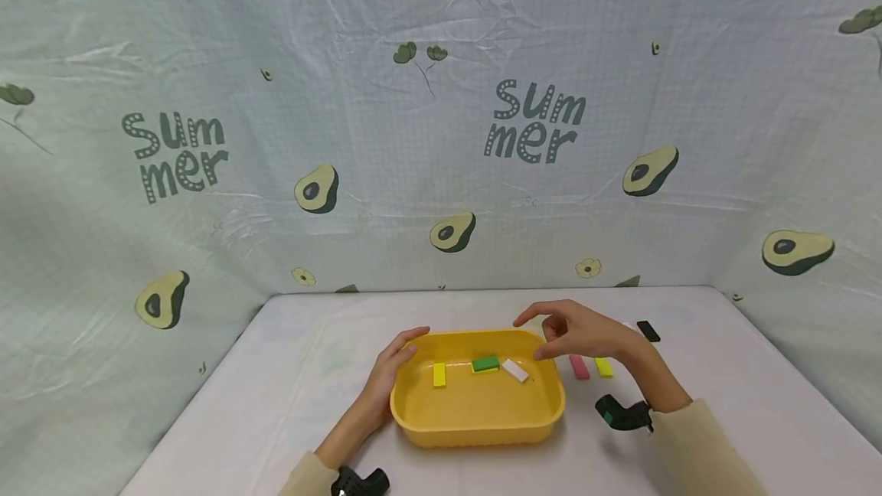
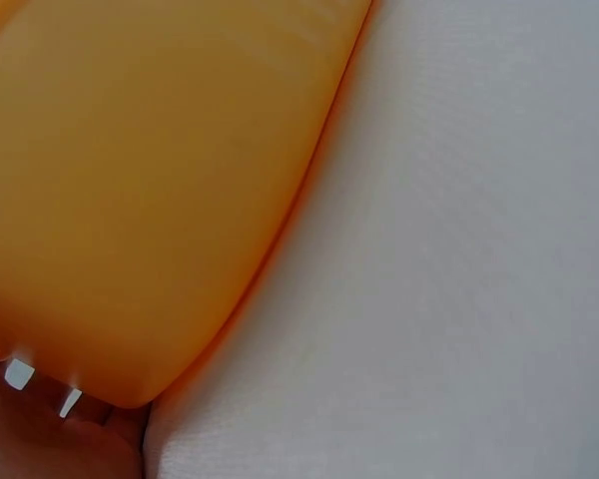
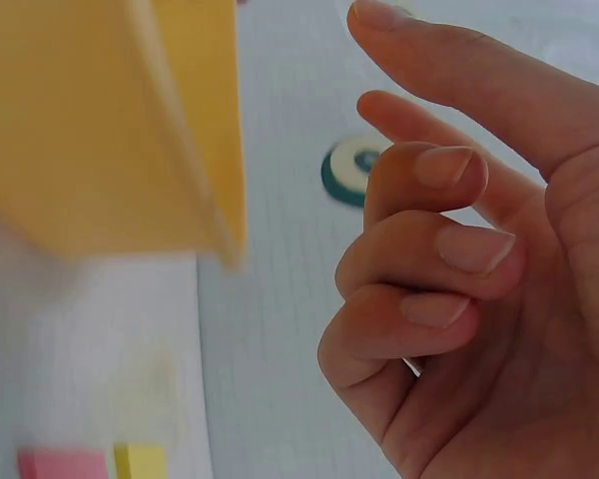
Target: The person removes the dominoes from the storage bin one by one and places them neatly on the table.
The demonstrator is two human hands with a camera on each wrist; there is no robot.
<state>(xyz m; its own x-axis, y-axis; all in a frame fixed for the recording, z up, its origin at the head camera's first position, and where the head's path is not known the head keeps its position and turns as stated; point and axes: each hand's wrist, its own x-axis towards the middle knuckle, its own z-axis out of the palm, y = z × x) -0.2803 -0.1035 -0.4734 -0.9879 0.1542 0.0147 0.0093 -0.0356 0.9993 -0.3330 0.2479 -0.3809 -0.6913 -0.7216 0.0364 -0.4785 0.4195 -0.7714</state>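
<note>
Pale avocado-print backdrop (image 1: pixel 386 128); left hand (image 1: pixel 383 377) grips yellow rectangular plastic tray (image 1: pixel 475 437), probably steadying it; right hand (image 1: pixel 579 329) empty, fingers loosely crooked.

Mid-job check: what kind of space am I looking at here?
Probably a makeshift indoor recording booth: an avocado-print "summer" sheet hangs behind and beside a white tabletop, and a black camera is worn on the right wrist.

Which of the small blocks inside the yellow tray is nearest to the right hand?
The white block, lying aslant and rightmost in the tray; the green block and the leftmost, yellow block lie farther from the right hand.
</note>
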